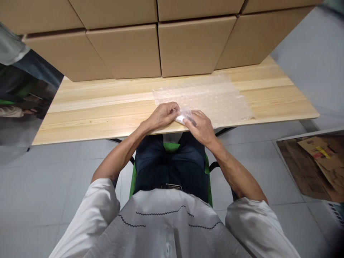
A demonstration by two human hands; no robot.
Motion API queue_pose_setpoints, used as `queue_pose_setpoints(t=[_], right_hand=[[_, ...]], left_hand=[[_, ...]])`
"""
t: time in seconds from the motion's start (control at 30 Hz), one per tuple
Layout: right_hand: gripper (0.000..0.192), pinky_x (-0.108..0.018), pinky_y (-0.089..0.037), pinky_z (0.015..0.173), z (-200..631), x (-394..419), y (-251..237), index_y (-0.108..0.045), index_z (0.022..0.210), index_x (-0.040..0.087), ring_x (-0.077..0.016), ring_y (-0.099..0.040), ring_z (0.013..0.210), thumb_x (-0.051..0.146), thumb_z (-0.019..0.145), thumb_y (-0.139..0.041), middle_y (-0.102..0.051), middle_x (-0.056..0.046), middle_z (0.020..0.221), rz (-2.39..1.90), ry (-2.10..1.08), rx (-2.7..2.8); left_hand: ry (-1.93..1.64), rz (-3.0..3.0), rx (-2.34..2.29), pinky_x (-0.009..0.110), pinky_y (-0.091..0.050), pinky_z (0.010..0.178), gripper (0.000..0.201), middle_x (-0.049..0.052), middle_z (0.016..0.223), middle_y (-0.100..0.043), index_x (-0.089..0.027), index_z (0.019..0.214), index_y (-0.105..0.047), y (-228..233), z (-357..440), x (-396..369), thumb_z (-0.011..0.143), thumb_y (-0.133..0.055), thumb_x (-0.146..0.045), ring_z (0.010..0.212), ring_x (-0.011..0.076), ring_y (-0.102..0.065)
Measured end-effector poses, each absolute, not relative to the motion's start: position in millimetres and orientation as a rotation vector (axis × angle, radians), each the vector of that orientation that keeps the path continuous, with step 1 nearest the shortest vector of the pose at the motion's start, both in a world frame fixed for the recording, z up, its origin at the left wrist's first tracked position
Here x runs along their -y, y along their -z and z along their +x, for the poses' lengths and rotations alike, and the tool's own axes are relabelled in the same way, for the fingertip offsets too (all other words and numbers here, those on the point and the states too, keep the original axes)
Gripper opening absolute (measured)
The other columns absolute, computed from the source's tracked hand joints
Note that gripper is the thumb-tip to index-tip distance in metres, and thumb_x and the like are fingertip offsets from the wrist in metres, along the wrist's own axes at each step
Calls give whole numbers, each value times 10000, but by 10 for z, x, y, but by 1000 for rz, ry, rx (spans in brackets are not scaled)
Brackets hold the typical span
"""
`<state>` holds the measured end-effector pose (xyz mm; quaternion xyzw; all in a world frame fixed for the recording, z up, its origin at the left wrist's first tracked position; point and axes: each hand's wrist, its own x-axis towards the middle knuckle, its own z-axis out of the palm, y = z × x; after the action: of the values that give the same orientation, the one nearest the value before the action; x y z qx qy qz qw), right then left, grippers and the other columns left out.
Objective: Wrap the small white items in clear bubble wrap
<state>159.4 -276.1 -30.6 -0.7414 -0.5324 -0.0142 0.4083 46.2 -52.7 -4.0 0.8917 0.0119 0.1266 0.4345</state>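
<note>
At the table's front edge, both my hands hold a small clear plastic wrapper [185, 112] with something white inside and a dark part by my right fingers. What the item inside is cannot be made out. My left hand [163, 115] pinches the wrapper's left end between thumb and fingers. Around its right side my right hand [200, 125] is closed, the thumb lying on top. Just beyond and to the right, a sheet of bubble wrap [212, 98] lies flat on the wooden table [107, 107].
Cardboard boxes [196, 46] stand stacked in rows along the table's far side. At far left are a person's sleeve [10, 44] and a hand [31, 111]. Flattened cardboard [317, 165] lies low on the right. I sit on a green chair [133, 179].
</note>
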Motion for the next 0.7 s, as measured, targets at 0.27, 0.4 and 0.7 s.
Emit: queue_pose_setpoints(t=[0.27,0.4,0.7], right_hand=[[529,-540,-665,1089,1661,2734,419,-684,1603,252,-345,-792,1170,440,1127,-551,-844,-131,1395,-1936,19,1105],[655,-602,-641,1166,1624,2797,383,-514,1795,242,-373,-768,1295,395,1159,-488,-773,-176,1527,-1954,162,1088],[401,-704,-588,1212,1487,2817,361,-750,1500,201,-437,-713,1358,309,1184,-529,-800,-223,1464,-1939,262,1589]], left_hand=[[-271,2142,-109,315,-415,730,244,1,857,-684,-207,972,-721,70,510,597,993,-676,-446,798,174,-567],[-263,2148,-135,320,-417,739,185,4,871,-699,-207,965,-714,36,533,629,961,-667,-386,806,176,-573],[-234,2134,-103,321,-455,761,201,17,890,-709,-193,972,-705,91,631,602,961,-650,-386,839,188,-621]])
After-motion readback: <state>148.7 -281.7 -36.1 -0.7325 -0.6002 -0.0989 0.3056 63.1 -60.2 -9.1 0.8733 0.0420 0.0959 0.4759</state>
